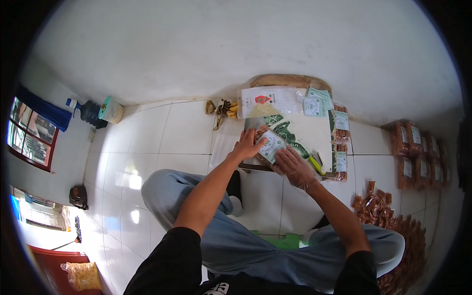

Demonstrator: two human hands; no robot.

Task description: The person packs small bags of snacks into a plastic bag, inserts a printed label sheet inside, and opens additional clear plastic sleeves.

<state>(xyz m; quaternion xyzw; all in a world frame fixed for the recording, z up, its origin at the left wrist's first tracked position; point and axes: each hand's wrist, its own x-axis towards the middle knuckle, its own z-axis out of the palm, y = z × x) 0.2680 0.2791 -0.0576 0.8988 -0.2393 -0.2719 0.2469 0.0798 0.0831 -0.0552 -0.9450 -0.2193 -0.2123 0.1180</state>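
Note:
A clear plastic packet of brown snack [263, 132] with a pale green printed label [272, 146] lies at the near edge of a low table [319, 135]. My left hand [246, 146] grips the packet's left side, thumb over the label. Across its right side rests my right hand [296, 168], which seems to wear a thin clear plastic glove; its fingers press on the label's edge. Just right of that hand is a yellow-green handled tool [315, 165], possibly scissors. More pale green labels [314, 104] lie at the table's far right corner.
A printed plastic sheet [270, 101] covers the table's far side, with bananas [232, 109] left of it. Labelled packets [341, 161] line the right edge. More packets [418, 152] stand stacked by the wall, near a heap of small brown packets [393, 231] on the floor.

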